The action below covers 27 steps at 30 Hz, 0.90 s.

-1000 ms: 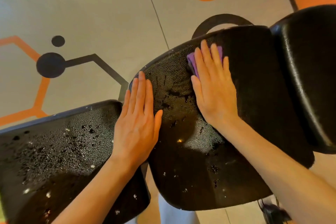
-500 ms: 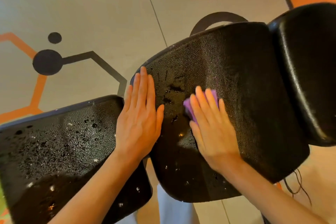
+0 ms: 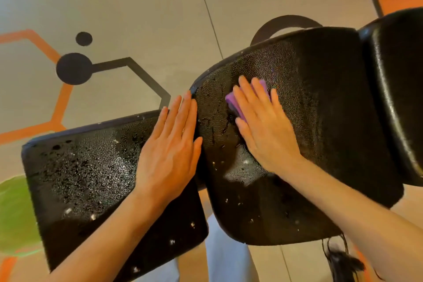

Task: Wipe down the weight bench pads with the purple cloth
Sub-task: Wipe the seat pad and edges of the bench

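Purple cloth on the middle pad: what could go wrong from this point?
1. The purple cloth is small under the flat right hand; it may smear droplets rather than lift them.
2. The left pad is wet with droplets; it could be skipped.
3. The left hand rests across the gap between pads and might slip on wet vinyl.

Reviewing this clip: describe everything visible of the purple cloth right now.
The purple cloth is a small, folded wad, soft-looking, bright violet. Most of it is hidden under the right hand, whose straight fingers press it flat against the centre bench pad; only its left edge and a strip between the fingers show. It lies on the pad's upper left part, beside wet droplets. The left hand does not touch it.
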Each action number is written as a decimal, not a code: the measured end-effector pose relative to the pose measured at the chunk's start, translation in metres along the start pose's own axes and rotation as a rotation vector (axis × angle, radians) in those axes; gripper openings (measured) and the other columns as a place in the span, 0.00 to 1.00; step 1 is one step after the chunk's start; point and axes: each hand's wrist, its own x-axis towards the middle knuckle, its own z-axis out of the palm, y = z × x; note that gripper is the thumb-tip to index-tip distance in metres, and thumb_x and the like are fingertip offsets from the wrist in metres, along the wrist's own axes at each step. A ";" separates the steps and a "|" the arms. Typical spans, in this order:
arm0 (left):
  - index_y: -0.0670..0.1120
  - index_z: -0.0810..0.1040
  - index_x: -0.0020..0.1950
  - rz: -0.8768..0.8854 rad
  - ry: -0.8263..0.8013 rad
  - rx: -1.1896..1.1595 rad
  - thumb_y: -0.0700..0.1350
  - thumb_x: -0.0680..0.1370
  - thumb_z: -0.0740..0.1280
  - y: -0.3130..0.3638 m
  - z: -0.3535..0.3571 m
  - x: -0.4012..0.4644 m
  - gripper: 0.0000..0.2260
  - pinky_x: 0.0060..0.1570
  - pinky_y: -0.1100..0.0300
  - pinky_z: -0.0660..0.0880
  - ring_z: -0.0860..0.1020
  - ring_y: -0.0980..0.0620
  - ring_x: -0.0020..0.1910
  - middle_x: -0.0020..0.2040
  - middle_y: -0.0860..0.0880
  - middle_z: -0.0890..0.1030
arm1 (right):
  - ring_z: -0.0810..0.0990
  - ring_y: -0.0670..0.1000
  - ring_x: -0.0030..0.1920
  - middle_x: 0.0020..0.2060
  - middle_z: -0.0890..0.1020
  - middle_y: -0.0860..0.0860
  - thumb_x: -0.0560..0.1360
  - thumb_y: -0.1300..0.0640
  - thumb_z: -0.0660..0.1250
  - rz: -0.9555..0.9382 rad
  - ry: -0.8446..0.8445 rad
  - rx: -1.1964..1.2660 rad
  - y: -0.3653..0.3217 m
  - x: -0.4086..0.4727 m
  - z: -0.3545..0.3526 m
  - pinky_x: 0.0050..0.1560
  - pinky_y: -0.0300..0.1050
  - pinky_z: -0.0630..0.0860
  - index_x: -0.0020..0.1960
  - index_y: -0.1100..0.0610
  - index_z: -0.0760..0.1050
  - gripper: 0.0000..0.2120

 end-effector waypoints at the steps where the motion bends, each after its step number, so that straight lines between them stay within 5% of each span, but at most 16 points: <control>1: 0.41 0.47 0.79 -0.001 0.006 0.000 0.53 0.83 0.48 0.000 0.000 0.000 0.28 0.78 0.49 0.50 0.47 0.46 0.79 0.80 0.43 0.47 | 0.48 0.55 0.78 0.78 0.52 0.54 0.82 0.51 0.49 0.071 0.067 0.015 -0.003 0.030 -0.003 0.77 0.57 0.50 0.78 0.57 0.50 0.26; 5: 0.40 0.49 0.79 -0.003 0.027 0.009 0.52 0.83 0.49 -0.001 0.000 0.000 0.28 0.78 0.50 0.50 0.48 0.46 0.79 0.80 0.42 0.49 | 0.50 0.56 0.78 0.78 0.53 0.55 0.83 0.52 0.47 0.313 0.208 0.031 -0.029 0.098 -0.007 0.77 0.56 0.49 0.78 0.58 0.51 0.26; 10: 0.40 0.48 0.79 0.002 0.049 -0.063 0.52 0.82 0.50 -0.007 -0.009 -0.008 0.28 0.78 0.50 0.47 0.45 0.46 0.79 0.80 0.43 0.48 | 0.49 0.54 0.78 0.78 0.53 0.55 0.82 0.52 0.49 -0.157 0.026 -0.047 -0.017 0.023 0.001 0.77 0.55 0.50 0.78 0.58 0.51 0.26; 14: 0.38 0.50 0.79 -0.003 0.047 0.008 0.52 0.83 0.49 -0.022 -0.010 -0.023 0.28 0.77 0.47 0.51 0.47 0.44 0.79 0.80 0.40 0.48 | 0.48 0.56 0.78 0.78 0.51 0.55 0.82 0.52 0.48 0.371 0.176 0.075 -0.031 0.043 0.002 0.77 0.56 0.48 0.78 0.58 0.49 0.26; 19: 0.37 0.49 0.79 0.006 0.049 0.048 0.51 0.83 0.49 -0.024 -0.005 -0.023 0.28 0.77 0.47 0.51 0.47 0.44 0.79 0.80 0.39 0.48 | 0.50 0.55 0.78 0.78 0.54 0.54 0.82 0.53 0.49 -0.103 0.112 -0.031 -0.074 0.044 0.013 0.77 0.55 0.51 0.78 0.57 0.52 0.26; 27: 0.37 0.49 0.78 0.017 0.050 0.055 0.51 0.83 0.48 -0.026 -0.004 -0.024 0.28 0.77 0.47 0.52 0.46 0.43 0.79 0.79 0.39 0.47 | 0.51 0.54 0.78 0.78 0.54 0.51 0.80 0.52 0.52 -0.051 -0.052 -0.020 -0.082 -0.057 0.020 0.75 0.58 0.55 0.78 0.53 0.54 0.26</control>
